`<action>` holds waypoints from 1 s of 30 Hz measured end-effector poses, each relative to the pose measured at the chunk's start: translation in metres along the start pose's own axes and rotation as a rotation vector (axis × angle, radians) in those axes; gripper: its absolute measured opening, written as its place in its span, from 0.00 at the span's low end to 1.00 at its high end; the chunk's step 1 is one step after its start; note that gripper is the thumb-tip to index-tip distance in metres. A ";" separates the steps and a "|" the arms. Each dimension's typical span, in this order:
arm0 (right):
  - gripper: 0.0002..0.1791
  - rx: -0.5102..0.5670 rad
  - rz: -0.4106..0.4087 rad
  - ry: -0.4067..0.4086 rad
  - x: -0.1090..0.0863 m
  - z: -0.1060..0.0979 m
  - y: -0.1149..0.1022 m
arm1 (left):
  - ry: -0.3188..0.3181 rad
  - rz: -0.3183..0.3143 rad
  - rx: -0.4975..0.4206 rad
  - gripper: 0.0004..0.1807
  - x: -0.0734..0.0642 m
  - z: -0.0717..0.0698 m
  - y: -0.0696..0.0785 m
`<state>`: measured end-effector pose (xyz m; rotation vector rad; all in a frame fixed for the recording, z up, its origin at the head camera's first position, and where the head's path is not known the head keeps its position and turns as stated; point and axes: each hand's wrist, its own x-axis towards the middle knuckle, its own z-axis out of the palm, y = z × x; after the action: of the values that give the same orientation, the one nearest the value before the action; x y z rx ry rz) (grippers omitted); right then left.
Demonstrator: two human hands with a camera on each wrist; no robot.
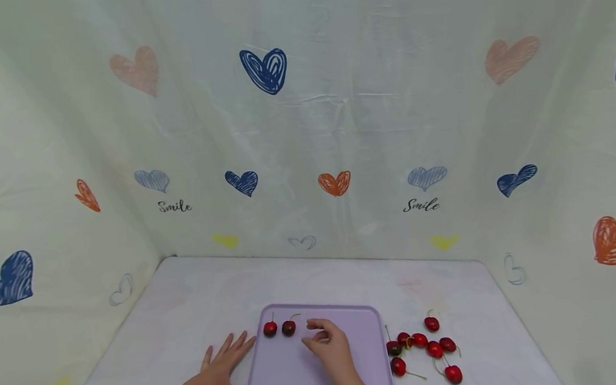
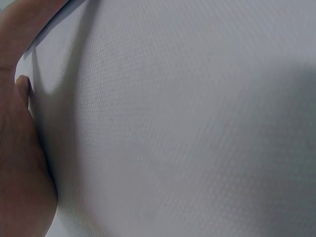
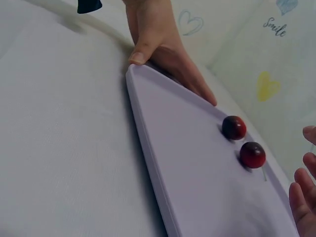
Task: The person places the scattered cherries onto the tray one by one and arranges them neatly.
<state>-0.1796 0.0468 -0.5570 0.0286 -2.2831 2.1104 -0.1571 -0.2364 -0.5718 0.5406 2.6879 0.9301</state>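
tray: a square, light-purple tray (image 1: 296, 377) with a low raised rim lies flat on the white-covered table (image 1: 197, 312). two cherries rest on it near the far-left corner, side by side and slightly apart: a red cherry (image 1: 270, 330) on the left and a darker cherry (image 1: 289, 328) on the right, both with stems attached.

left hand: the left hand (image 1: 219, 371) is positioned at the left side of the tray. its fingers are extended and spread, with the fingertips at the rim; the thumb touches the near-left corner. the hand grasps nothing.

right hand: the right hand (image 1: 329, 345) is located above the tray, to the right of the darker cherry. its fingers are loosely bent, with a visible gap between thumb and index finger, and no item is seen between them.

loose cherries: a group of red cherries (image 1: 434, 349) lies on the table to the right of the tray, some with visible stems. the nearest, a dark red cherry (image 1: 394, 348), sits just beside the right rim.

surround: a pale curtain (image 1: 302, 126) printed with hearts and the word "smile" stands behind the table.
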 end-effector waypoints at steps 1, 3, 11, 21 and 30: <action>0.20 0.004 0.004 -0.001 -0.003 -0.005 -0.003 | -0.002 0.002 -0.003 0.65 0.000 0.000 -0.001; 0.19 0.014 0.012 0.005 -0.008 -0.014 -0.007 | 0.001 0.002 -0.004 0.65 0.000 -0.002 -0.001; 0.18 -0.062 0.053 0.053 -0.031 -0.058 -0.009 | -0.030 -0.018 0.024 0.66 0.002 -0.002 -0.002; 0.20 -0.154 0.199 0.185 -0.054 -0.103 0.007 | -0.032 -0.040 0.010 0.67 -0.001 0.000 0.003; 0.21 -0.261 0.277 0.339 -0.066 -0.130 0.020 | -0.055 -0.068 0.025 0.67 0.003 -0.001 0.001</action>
<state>-0.1130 0.1776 -0.5688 -0.6335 -2.4301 1.7262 -0.1599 -0.2342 -0.5708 0.4691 2.6540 0.8525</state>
